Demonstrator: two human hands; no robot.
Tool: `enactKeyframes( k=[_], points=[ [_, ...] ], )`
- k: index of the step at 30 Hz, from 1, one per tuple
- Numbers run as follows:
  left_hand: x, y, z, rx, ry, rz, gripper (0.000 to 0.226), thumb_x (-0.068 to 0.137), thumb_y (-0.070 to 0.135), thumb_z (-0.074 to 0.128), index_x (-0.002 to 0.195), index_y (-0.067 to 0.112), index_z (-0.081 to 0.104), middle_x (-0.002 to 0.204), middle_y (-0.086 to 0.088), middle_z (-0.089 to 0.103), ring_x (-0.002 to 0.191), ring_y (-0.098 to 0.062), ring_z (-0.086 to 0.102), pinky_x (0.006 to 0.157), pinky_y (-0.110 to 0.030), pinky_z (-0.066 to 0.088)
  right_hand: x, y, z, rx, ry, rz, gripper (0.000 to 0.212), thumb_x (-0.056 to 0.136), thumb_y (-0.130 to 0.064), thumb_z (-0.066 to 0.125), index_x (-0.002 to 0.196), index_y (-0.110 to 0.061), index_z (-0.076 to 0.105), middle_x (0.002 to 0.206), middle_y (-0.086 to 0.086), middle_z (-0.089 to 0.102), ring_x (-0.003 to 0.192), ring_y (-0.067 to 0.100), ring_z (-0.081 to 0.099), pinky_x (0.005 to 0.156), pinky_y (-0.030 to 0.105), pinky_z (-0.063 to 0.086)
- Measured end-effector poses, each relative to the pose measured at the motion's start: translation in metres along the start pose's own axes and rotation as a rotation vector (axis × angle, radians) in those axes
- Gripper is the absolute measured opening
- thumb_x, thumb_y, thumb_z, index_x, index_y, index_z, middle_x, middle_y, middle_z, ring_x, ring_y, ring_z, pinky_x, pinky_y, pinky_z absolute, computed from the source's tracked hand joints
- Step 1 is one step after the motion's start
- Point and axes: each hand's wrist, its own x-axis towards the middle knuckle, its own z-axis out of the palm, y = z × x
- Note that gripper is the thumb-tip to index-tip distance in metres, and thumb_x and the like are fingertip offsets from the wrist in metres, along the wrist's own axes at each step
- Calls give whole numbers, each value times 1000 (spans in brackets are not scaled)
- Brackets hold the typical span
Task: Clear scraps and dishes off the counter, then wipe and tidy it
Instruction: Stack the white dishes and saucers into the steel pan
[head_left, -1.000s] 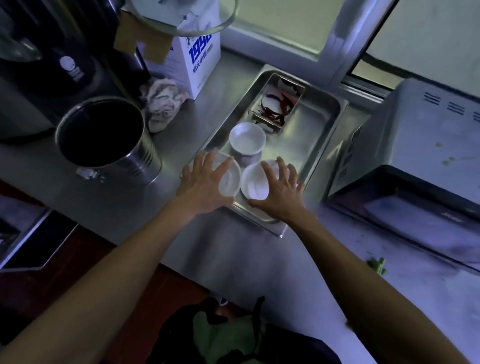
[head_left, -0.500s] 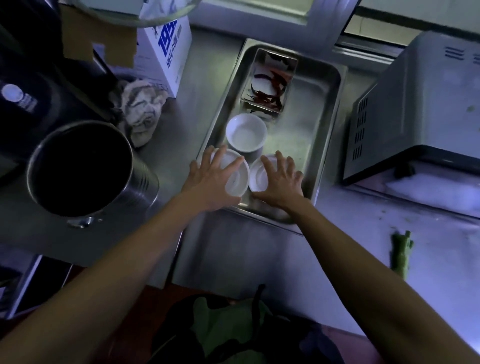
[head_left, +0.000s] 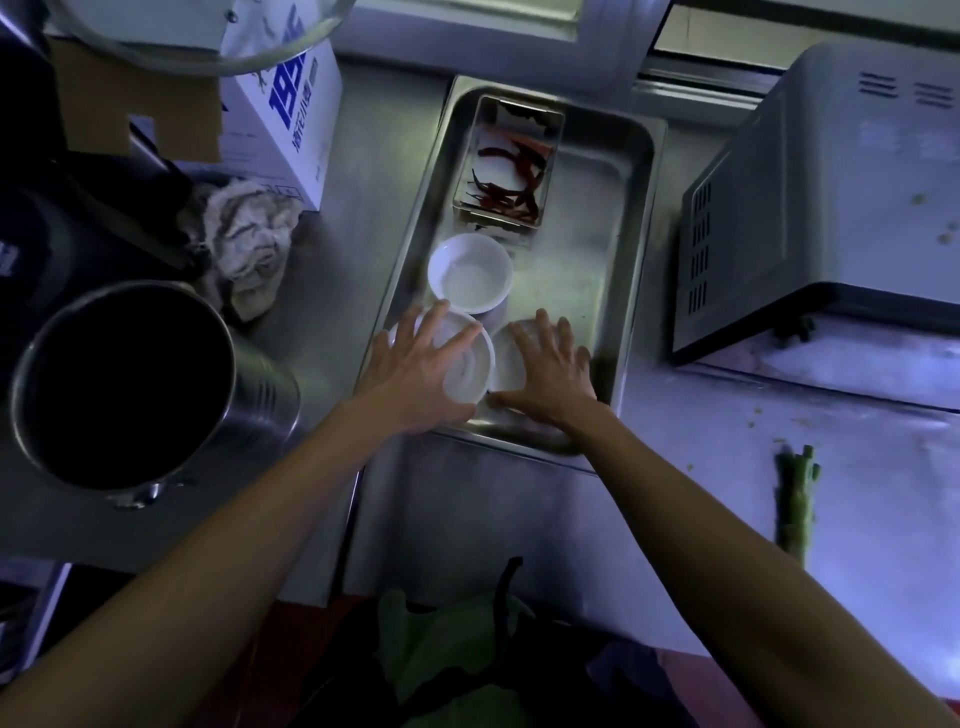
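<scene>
- Head view: a rectangular steel tray (head_left: 631, 249) is set on the steel desk (head_left: 363, 171), its long axis running away from the person toward the window.
- At the tray's far end a small oblong steel tin (head_left: 550, 156) is seen, lying along the same axis and filled with thin, wrinkled red chillies (head_left: 511, 179).
- Three round, smooth white bowls are grouped at the near end: the far bowl (head_left: 470, 273) is upright and uncovered.
- The left bowl (head_left: 467, 364) is covered by the left hand (head_left: 415, 374), fingers spread and nearly straight over its rim; a firm grip cannot be told.
- The right bowl (head_left: 506, 358) is largely hidden beneath the right hand (head_left: 550, 371), fingers flat and splayed.
- A crumpled rag (head_left: 249, 244) and a cylindrical steel pot (head_left: 124, 384) are placed left of the tray.
- A long green scrap (head_left: 797, 499) lies at the right, pointing away.
</scene>
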Motion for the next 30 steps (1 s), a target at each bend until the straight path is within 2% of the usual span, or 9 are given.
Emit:
enactKeyframes(
  k=[2,6,10,22,30],
  points=[
    [2,3,2,-2,-4,7,106,58,77,63,148,44,20,159,-2,12,145,-33,16,106,-62,35,-8,4,-6,52,26,-8,103,80,-65,67,157,-36,6,166,3,-14,153,33,-12,119,60,12],
    [7,16,7,-33,-76,12,106,58,80,59,148,47,14,161,0,2,147,-35,11,107,-64,32,-36,19,-23,144,174,-39,87,87,-45,67,157,-31,18,168,4,3,154,30,1,120,53,21],
    [12,35,20,-41,-113,53,109,60,80,63,150,46,11,161,-1,3,148,-35,10,106,-64,34,-68,36,-34,133,262,-20,78,91,-42,64,155,-28,23,167,6,10,154,27,4,120,52,20],
    [65,88,35,12,-182,111,109,64,76,66,151,44,8,163,0,-4,149,-35,2,112,-64,24,-122,85,-32,249,302,150,72,93,-39,62,155,-30,26,167,3,9,154,24,1,120,51,23],
    [82,97,48,49,-181,103,107,63,76,65,150,42,15,163,-5,2,149,-39,7,111,-64,28,-147,107,-16,288,253,222,70,95,-38,60,155,-30,25,167,2,6,154,22,-1,121,52,21]
  ],
)
